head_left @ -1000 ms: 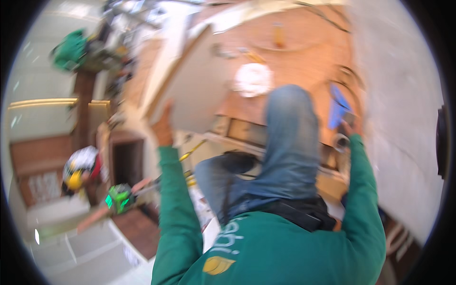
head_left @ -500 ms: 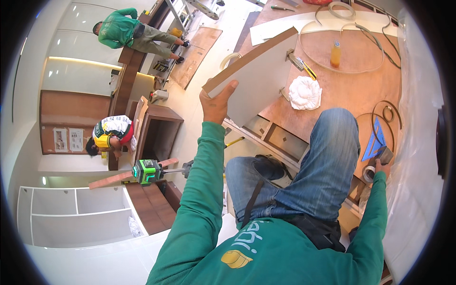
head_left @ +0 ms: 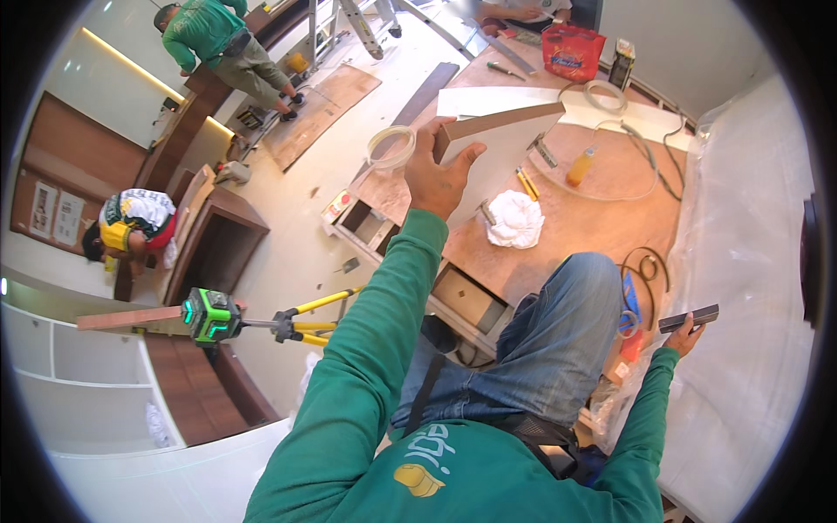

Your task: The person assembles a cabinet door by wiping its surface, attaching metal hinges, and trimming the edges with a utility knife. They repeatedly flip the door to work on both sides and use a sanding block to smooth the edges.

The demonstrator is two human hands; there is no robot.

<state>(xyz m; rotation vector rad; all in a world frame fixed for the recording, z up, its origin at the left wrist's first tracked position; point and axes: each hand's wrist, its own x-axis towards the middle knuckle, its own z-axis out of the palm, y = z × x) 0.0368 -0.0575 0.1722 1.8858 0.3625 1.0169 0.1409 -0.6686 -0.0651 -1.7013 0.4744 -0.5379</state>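
Observation:
My left hand (head_left: 438,181) grips the corner of a white cabinet door (head_left: 504,138) with a brown edge, fingers on one side and thumb on the other. The door stands tilted above the wooden worktop (head_left: 471,237). Metal hinges (head_left: 544,152) show on its white face. A bunched white cloth (head_left: 514,220) lies beside it, near a yellow utility knife (head_left: 527,184). At the right, my right hand (head_left: 683,340) is closed around a dark rectangular block (head_left: 690,318), held up in front of plastic sheeting. A blue set square (head_left: 629,301) lies partly hidden past my knee.
A green laser level (head_left: 211,315) stands on a yellow-legged tripod at left. Two co-workers (head_left: 205,39) (head_left: 144,218) are at the far left. On the worktop are an amber-liquid bottle (head_left: 579,167), coiled edging (head_left: 645,272) and a red bag (head_left: 572,52). Plastic sheeting (head_left: 741,261) covers the right side.
The door has tipped, so its brown edge shows more and its white face less. My right hand has lifted the block away from the set square. The whole view has shifted.

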